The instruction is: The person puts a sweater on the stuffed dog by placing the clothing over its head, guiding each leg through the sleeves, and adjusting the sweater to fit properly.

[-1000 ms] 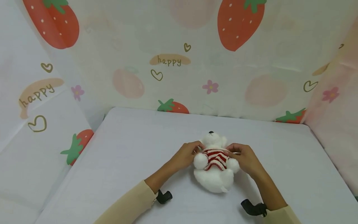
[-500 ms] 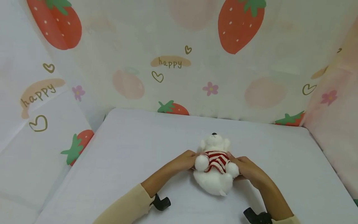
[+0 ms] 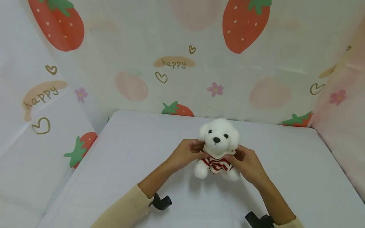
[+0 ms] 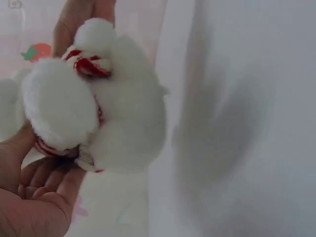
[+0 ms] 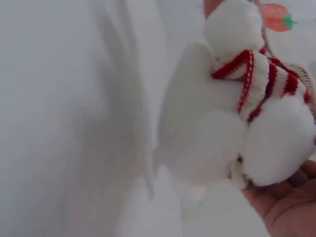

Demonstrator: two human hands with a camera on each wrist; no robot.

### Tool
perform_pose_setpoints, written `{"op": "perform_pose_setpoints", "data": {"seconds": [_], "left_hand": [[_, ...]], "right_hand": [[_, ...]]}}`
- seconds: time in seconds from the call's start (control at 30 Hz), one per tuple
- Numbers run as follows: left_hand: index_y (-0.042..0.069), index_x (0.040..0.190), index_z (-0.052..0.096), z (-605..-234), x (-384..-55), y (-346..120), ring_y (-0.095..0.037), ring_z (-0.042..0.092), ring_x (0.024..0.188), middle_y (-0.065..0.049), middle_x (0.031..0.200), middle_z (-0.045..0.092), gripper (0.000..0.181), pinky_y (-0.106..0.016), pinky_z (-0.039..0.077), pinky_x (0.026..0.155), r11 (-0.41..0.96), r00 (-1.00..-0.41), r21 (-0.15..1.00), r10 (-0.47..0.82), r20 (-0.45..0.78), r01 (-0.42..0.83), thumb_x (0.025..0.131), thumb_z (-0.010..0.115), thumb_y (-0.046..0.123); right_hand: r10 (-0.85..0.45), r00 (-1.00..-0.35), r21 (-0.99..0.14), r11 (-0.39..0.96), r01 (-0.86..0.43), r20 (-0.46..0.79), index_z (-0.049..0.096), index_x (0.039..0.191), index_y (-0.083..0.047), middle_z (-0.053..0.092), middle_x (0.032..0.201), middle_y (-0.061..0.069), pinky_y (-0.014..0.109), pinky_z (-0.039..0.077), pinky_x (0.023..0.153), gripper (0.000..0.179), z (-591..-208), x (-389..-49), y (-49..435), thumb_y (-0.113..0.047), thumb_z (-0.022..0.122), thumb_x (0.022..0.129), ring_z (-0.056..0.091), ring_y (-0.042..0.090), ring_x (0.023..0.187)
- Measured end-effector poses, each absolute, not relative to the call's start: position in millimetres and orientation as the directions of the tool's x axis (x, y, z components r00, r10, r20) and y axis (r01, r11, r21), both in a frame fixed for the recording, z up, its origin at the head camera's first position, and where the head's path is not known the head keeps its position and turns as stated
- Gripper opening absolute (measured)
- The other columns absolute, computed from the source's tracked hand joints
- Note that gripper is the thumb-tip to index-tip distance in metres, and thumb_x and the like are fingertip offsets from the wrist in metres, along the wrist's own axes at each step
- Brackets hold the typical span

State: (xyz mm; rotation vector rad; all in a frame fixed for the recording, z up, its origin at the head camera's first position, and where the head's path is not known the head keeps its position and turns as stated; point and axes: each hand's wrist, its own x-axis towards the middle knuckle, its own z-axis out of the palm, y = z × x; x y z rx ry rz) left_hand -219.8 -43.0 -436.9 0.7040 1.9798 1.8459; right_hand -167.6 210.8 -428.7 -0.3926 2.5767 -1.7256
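Note:
A white plush dog (image 3: 218, 134) in a red-and-white striped knit sweater (image 3: 216, 165) is held between my hands, its face toward me in the head view. My left hand (image 3: 188, 153) grips it at the neck and shoulder on the left, thumb at the front. On the other side my right hand (image 3: 247, 162) holds it the same way, fingers behind. Both wrist views show the white plush body (image 4: 131, 103) apart from the white surface, with shadows falling there. A round paw (image 5: 281, 140) covers part of the right hand in the right wrist view.
A white-covered table (image 3: 137, 139) lies beneath. Behind it hangs a curtain (image 3: 176, 38) printed with strawberries, hearts and "happy"; similar cloth encloses both sides. Black wrist-worn cameras (image 3: 161, 202) sit by both beige sleeves (image 3: 124, 207).
The plush dog was leaning back with its nose up; now it is raised and tipped forward, face showing. My hands shifted from its sides up to its neck, thumbs in front.

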Motion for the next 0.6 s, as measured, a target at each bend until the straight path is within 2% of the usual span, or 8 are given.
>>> {"op": "perform_pose_setpoints", "data": {"seconds": [0.1,0.23,0.37,0.47,0.53,0.6], "left_hand": [[-0.001,0.129,0.066,-441,-227,-46,-0.024,0.068,0.115,-0.014,0.124,0.07,0.041,-0.035,0.055,0.092,0.062,-0.84,0.973,0.519,0.16,0.223,0.089,0.077,0.004],[0.003,0.119,0.072,-452,-234,-49,-0.021,0.069,0.111,-0.008,0.116,0.074,0.036,-0.035,0.056,0.091,0.159,-0.839,0.904,0.462,0.287,0.397,0.085,0.081,0.003],[0.006,0.118,0.074,-470,-230,-56,-0.016,0.067,0.115,-0.004,0.116,0.074,0.04,-0.031,0.052,0.096,0.25,-0.771,0.783,0.493,0.404,0.57,0.08,0.085,0.005],[0.007,0.123,0.073,-479,-223,-64,-0.014,0.065,0.119,-0.004,0.121,0.072,0.047,-0.03,0.05,0.1,0.271,-0.706,0.706,0.553,0.442,0.654,0.078,0.086,0.005],[0.007,0.129,0.07,-480,-219,-69,-0.014,0.062,0.123,-0.005,0.128,0.069,0.053,-0.029,0.049,0.101,0.254,-0.675,0.695,0.594,0.437,0.673,0.079,0.085,0.004],[0.008,0.136,0.064,-478,-217,-74,-0.014,0.058,0.128,-0.004,0.137,0.063,0.056,-0.028,0.048,0.102,0.232,-0.662,0.717,0.633,0.401,0.657,0.084,0.082,0.005]], "right_hand": [[-0.221,-0.945,-0.861,0.399,-0.315,0.243,0.064,0.13,-0.006,0.07,0.119,0.01,0.04,0.055,0.09,0.039,-432,-177,208,-0.016,0.075,0.093,0.068,0.024,0.11],[-0.236,-0.919,-0.808,0.439,-0.392,0.317,0.064,0.129,-0.002,0.069,0.123,0.012,0.053,0.05,0.097,0.044,-441,-188,206,-0.005,0.078,0.088,0.065,0.031,0.117],[-0.274,-0.903,-0.729,0.534,-0.429,0.331,0.066,0.123,0.002,0.072,0.115,0.013,0.049,0.055,0.088,0.047,-461,-186,206,0.0,0.083,0.08,0.068,0.031,0.108],[-0.34,-0.882,-0.669,0.576,-0.47,0.327,0.065,0.123,0.0,0.073,0.114,0.009,0.044,0.056,0.084,0.05,-471,-177,208,0.002,0.085,0.077,0.069,0.027,0.105],[-0.39,-0.865,-0.662,0.563,-0.495,0.316,0.063,0.128,-0.002,0.072,0.12,0.009,0.044,0.056,0.087,0.057,-470,-171,211,0.006,0.084,0.076,0.068,0.028,0.109],[-0.431,-0.862,-0.709,0.518,-0.479,0.266,0.06,0.136,-0.004,0.068,0.129,0.008,0.044,0.054,0.094,0.061,-465,-169,215,0.004,0.082,0.079,0.065,0.026,0.118]]}}
